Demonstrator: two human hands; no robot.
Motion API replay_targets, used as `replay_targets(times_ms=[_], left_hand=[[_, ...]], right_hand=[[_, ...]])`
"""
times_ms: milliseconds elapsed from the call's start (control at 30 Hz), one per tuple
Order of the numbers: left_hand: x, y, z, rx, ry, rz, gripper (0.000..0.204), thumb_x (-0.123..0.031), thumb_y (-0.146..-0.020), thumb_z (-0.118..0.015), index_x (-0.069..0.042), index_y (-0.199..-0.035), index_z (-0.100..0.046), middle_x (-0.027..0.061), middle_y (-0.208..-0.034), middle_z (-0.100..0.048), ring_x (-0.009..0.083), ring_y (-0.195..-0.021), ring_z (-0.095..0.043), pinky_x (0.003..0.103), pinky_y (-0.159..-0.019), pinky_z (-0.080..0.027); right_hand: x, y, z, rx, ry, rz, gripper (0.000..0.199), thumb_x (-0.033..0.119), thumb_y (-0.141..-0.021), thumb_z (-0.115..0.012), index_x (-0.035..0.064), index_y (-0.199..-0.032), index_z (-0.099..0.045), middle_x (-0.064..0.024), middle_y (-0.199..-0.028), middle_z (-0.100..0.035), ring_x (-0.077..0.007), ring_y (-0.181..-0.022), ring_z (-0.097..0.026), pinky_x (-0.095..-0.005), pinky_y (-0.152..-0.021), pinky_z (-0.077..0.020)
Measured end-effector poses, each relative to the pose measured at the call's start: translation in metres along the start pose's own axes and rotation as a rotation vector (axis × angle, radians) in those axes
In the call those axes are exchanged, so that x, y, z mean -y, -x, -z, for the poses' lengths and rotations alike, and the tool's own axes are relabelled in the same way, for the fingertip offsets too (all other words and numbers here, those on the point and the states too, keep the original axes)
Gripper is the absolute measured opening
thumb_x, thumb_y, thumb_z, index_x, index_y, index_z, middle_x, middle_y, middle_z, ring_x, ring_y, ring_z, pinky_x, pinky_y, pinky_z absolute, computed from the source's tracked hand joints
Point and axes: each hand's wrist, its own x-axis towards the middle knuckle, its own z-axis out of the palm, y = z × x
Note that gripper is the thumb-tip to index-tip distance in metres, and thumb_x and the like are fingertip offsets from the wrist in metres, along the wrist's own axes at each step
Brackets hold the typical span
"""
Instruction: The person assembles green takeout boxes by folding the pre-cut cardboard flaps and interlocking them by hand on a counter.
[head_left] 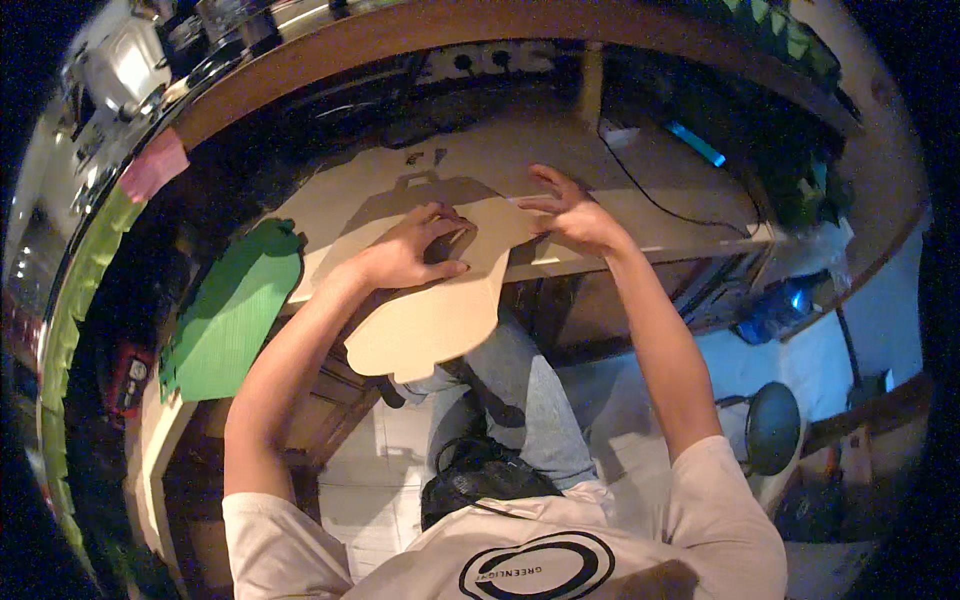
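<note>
A pale yellow cut-out sheet, shaped with a small tab at its near end, lies partly on the wooden desk and juts over its front edge above my lap. My left hand rests on its upper part, fingers bent and thumb spread away from them. At the sheet's far right edge is my right hand, its fingers apart and their tips touching or close to that edge. To the left lies a green ribbed sheet with a notched outline.
A raised shelf edge curves across the back. A black cable crosses the desk on the right, near a lit blue object. Pink paper hangs at the left. A dark round seat or pad stands at the lower right.
</note>
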Motion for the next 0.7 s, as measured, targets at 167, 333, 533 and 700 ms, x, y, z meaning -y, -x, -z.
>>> replay_targets(times_ms=[167,333,533,700], left_hand=[[0.004,0.009,-0.005,-0.065,0.066,-0.068,0.063,-0.039,-0.083,-0.072,-0.005,-0.136,-0.059,0.0201,-0.130,-0.053,0.0377,-0.125,-0.049,0.044,-0.110,-0.040],[0.001,0.004,-0.008,-0.075,0.082,-0.098,0.064,-0.039,-0.082,-0.069,-0.004,-0.134,-0.059,0.0204,-0.131,-0.054,0.0379,-0.124,-0.050,0.045,-0.108,-0.041],[0.004,0.011,-0.010,-0.072,0.057,-0.121,0.065,-0.041,-0.083,-0.066,-0.004,-0.136,-0.058,0.0206,-0.133,-0.053,0.0386,-0.124,-0.050,0.046,-0.108,-0.042],[0.004,0.005,-0.003,-0.042,-0.027,-0.216,0.065,-0.042,-0.085,-0.063,-0.005,-0.138,-0.056,0.0210,-0.134,-0.052,0.0391,-0.123,-0.051,0.046,-0.108,-0.042]], right_hand=[[0.000,-0.028,0.004,0.035,0.131,-0.207,0.067,0.010,-0.083,-0.078,-0.0001,-0.142,-0.048,-0.0134,-0.119,-0.070,-0.0219,-0.109,-0.066,-0.0355,-0.092,-0.0552],[0.005,-0.045,0.006,0.292,0.521,-0.231,0.046,0.033,-0.082,-0.082,0.0000,-0.113,-0.073,-0.0094,-0.102,-0.076,-0.0151,-0.093,-0.066,-0.0326,-0.082,-0.0529],[0.024,-0.023,-0.014,0.367,0.434,-0.116,0.042,0.029,-0.087,-0.077,-0.0013,-0.116,-0.071,-0.0064,-0.101,-0.073,-0.0140,-0.088,-0.065,-0.0318,-0.079,-0.0522],[0.026,-0.015,-0.011,0.282,0.446,-0.115,0.038,0.028,-0.089,-0.076,-0.0022,-0.111,-0.071,-0.0058,-0.092,-0.071,-0.0115,-0.081,-0.062,-0.0307,-0.072,-0.0493]])
